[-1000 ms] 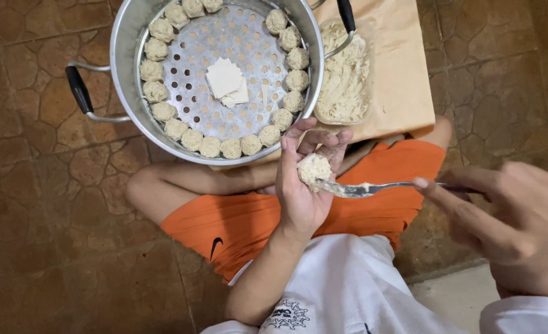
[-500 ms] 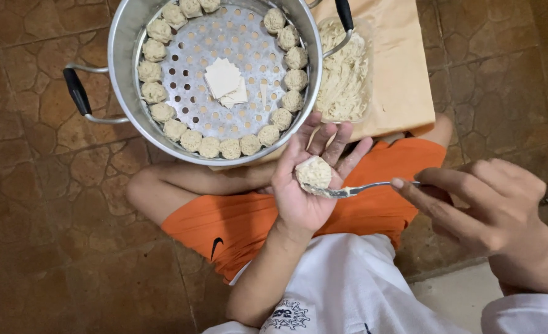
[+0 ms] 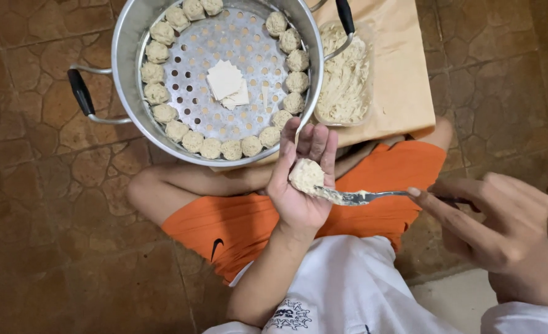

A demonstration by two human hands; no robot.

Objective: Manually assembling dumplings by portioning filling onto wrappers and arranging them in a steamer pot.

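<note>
Dumpling (image 3: 306, 175), a pale lumpy ball, sits in the cupped, open left hand (image 3: 299, 185) at frame centre, over orange shorts (image 3: 249, 216) and a brown stone-patterned tile floor (image 3: 39, 204). Right hand (image 3: 496, 229) at 4 o'clock is closed on a metal spoon (image 3: 354, 197), its smeared tip touching the dumpling. At 12 o'clock, a round perforated steel steamer pot (image 3: 125, 93) with two black handles holds about eighteen dumplings ringing the edge and a small stack of square wrappers (image 3: 226, 83); a clear tub of filling (image 3: 346, 74) sits on tan paper (image 3: 398, 74) at 1 o'clock.
</note>
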